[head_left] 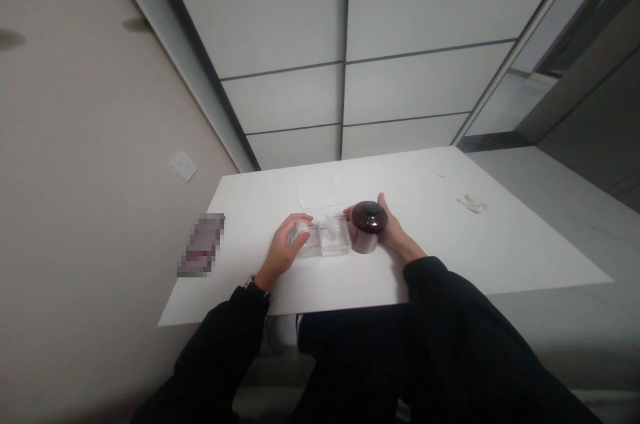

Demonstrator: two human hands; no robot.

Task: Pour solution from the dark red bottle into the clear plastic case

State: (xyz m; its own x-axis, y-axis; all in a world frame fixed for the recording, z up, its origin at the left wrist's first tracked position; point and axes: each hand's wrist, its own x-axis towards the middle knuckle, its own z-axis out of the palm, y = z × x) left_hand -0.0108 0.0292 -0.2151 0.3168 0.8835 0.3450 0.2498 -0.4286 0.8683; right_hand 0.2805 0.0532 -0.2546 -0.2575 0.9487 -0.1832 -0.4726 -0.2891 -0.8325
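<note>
Fingers of the left hand (283, 252) curl closed over a clear rectangular plastic box (335, 239), while the right hand (396, 232) wraps an upright dark red jar (365, 239) just beside it, near the front edge of the white desk (450, 224).

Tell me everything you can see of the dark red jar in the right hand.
The dark red jar is a short, round container, glossy like glass or plastic, paler towards its base, with a domed near-black lid. It stands roughly upright, held around its side by the right hand, over the white table. It sits right beside a clear box; whether it touches the box or table cannot be told.
</note>
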